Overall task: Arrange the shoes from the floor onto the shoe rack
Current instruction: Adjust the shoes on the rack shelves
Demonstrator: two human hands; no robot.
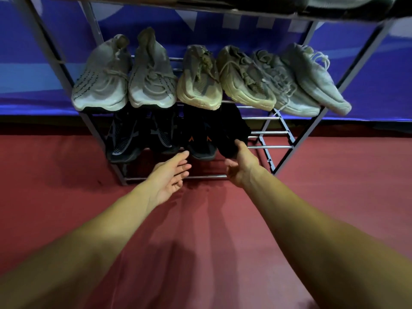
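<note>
Two bare forearms reach forward over the dark red floor (334, 166) toward the grey metal shoe rack with chrome rods (270, 132), which stands against a blue wall (33, 70). The right hand (239, 168) has its thumb on the toe of the plain black shoe (233, 132) and its fingers (229, 172) curl beneath the front edge, so it grips that shoe, which sits on the lower shelf as the rightmost of four dark shoes, its toe hanging over the front rod. The left hand (170, 175) hovers palm up with fingers (184, 162) spread wide and holding nothing, its fingertips just beside the toe of the black shoe with orange chevron marks (201, 139), though I cannot tell whether they touch it. Left of that one rest two black sneakers with grey mesh and pale stripes (124, 139), side by side on the same shelf. On the shelf above, six pale shoes stand in a row, toes forward: two light grey knit sneakers with dotted side stripes (124, 79), two beige chunky-soled sneakers (200, 81) in the middle, and two pale grey laced sneakers (312, 83) at the right (these overlap and angle outward past the rack's edge). More dark footwear on the top shelf (334, 5) is cut off by the frame. The rods right of the plain black shoe are bare.
</note>
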